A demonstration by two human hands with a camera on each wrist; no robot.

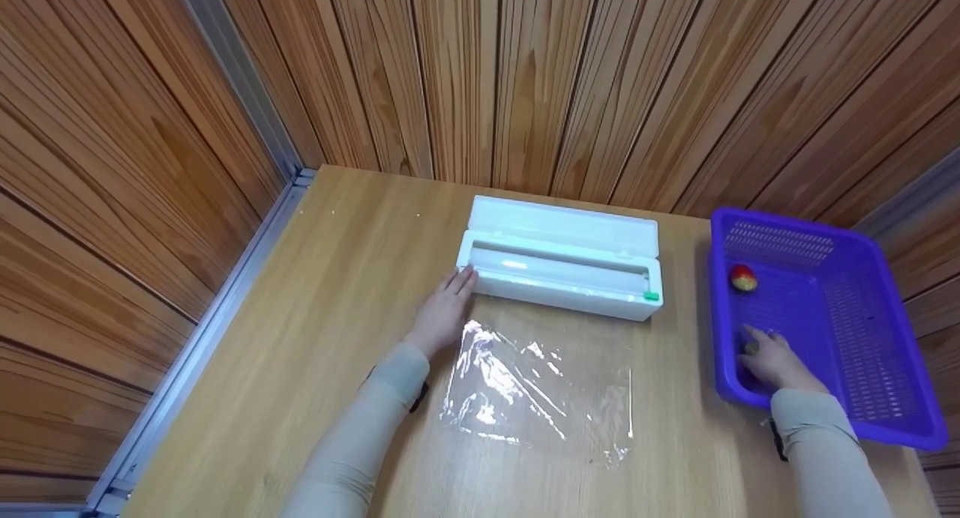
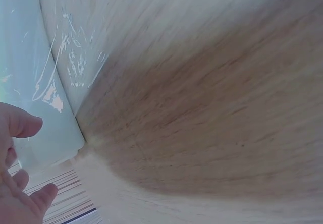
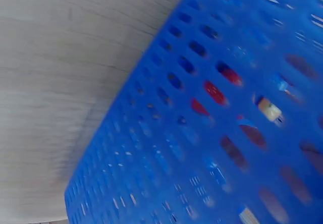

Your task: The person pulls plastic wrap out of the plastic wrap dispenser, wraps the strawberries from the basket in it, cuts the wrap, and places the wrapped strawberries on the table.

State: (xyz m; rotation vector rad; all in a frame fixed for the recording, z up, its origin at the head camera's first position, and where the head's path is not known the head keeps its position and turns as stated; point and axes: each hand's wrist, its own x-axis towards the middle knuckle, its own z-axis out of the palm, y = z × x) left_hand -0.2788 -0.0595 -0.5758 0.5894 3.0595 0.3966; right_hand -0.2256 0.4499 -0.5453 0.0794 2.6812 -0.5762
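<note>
My left hand (image 1: 441, 315) rests its fingertips on the left end of an open white cling film dispenser (image 1: 562, 308). In the left wrist view, its thumb (image 2: 25, 124) lies against the box front. A sheet of clear cling film (image 1: 525, 398) spreads flat on the table in front of the box. My right hand (image 1: 780, 362) reaches down inside a purple plastic basket (image 1: 720, 308), thumb and forefinger around a small greenish-brown thing (image 1: 751, 347). The basket wall (image 3: 151, 158) hides most of this hand in the right wrist view. Farther back in the basket lies a red-and-yellow fruit-like piece (image 1: 743, 277).
The dispenser's lid (image 1: 562, 222) is flipped back, showing the film roll (image 1: 559, 267) inside, and a green slider (image 1: 651, 296) sits at its right end. Wood-panelled walls (image 1: 525, 76) stand behind and left of the wooden table (image 1: 360, 248). A metal rail (image 1: 202, 330) edges its left side.
</note>
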